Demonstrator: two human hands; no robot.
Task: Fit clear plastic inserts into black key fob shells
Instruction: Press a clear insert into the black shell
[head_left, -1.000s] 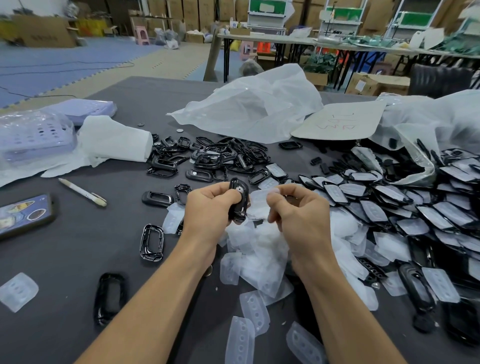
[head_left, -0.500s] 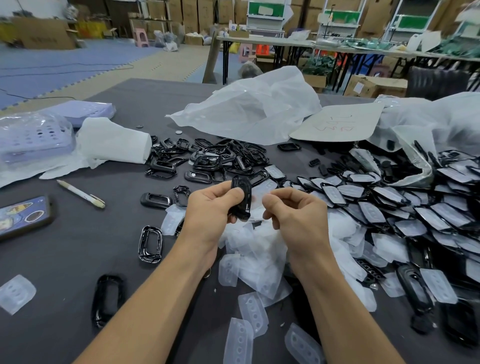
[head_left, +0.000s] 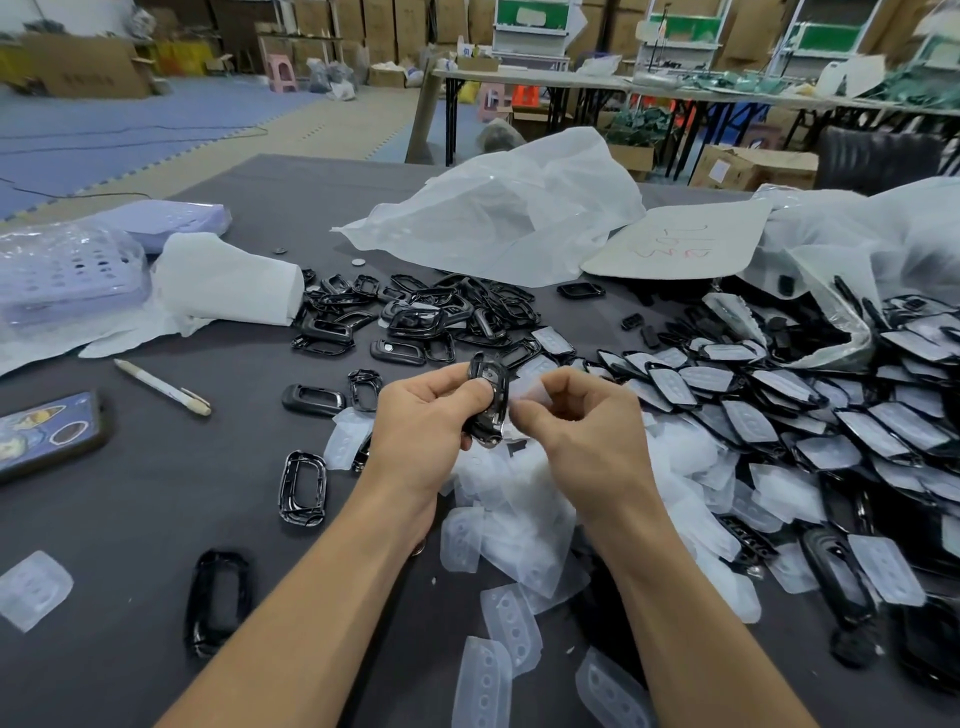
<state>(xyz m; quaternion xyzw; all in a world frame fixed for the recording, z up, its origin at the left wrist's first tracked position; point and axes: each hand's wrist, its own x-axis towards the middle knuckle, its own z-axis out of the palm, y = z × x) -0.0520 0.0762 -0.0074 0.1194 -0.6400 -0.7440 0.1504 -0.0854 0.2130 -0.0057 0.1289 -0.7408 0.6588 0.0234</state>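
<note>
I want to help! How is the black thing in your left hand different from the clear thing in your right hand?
The shell is black and glossy; the insert is clear and milky. The left hand grips the shell upright; the right hand pinches the insert beside it. Both are held above the table.

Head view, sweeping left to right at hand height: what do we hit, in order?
In order: phone → white pen → lone black shell on the table → left hand → black key fob shell it grips → clear insert → right hand pinching it → pile of fitted shells.
</note>
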